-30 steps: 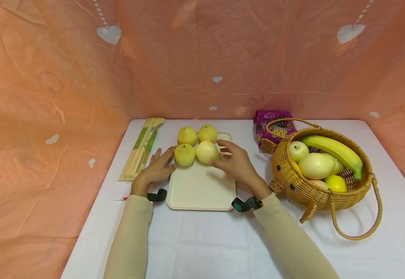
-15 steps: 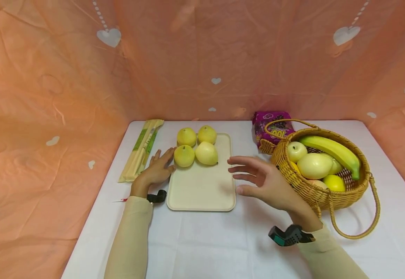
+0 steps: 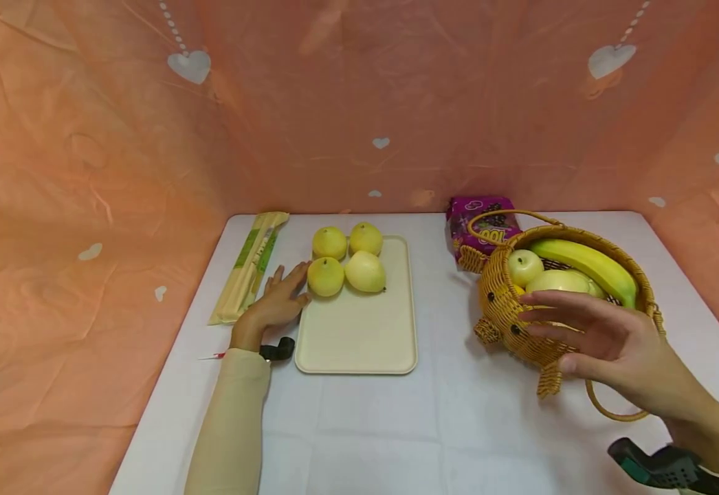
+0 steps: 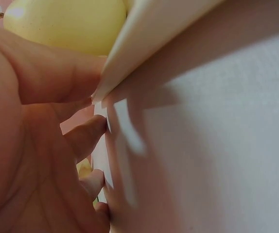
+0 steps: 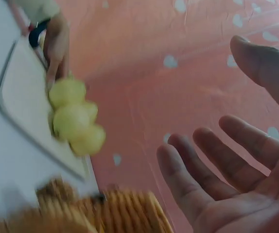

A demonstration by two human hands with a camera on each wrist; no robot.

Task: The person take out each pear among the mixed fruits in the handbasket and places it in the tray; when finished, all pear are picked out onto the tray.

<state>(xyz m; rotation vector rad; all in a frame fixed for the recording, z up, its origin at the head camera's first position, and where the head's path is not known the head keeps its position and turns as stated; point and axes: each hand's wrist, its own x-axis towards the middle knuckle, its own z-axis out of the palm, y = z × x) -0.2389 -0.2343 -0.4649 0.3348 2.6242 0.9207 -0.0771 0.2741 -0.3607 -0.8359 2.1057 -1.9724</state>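
Several yellow pears point(image 3: 366, 271) sit close together at the far left part of a cream rectangular tray point(image 3: 356, 344). My left hand point(image 3: 278, 302) rests by the tray's left edge, next to the nearest pear, with its thumb touching the rim in the left wrist view. My right hand point(image 3: 613, 347) hovers over the near side of a wicker basket point(image 3: 523, 337), holding nothing, fingers spread and loosely bent. In the basket lie a banana point(image 3: 588, 265), a small pale green round fruit point(image 3: 525, 267) and a larger pale fruit point(image 3: 557, 280). Other basket contents are hidden behind my right hand.
A purple snack bag point(image 3: 480, 227) with a grape picture lies behind the basket. Left of the tray is a pack of wooden chopsticks point(image 3: 249, 268). A thin red-tipped item point(image 3: 214, 356) lies near my left wrist. An orange curtain point(image 3: 359, 103) hangs behind the table.
My right hand has let go of the near right pear on the tray and moved right to the basket. That pear now lies tilted, stem toward the near right. My left hand has stayed in place.
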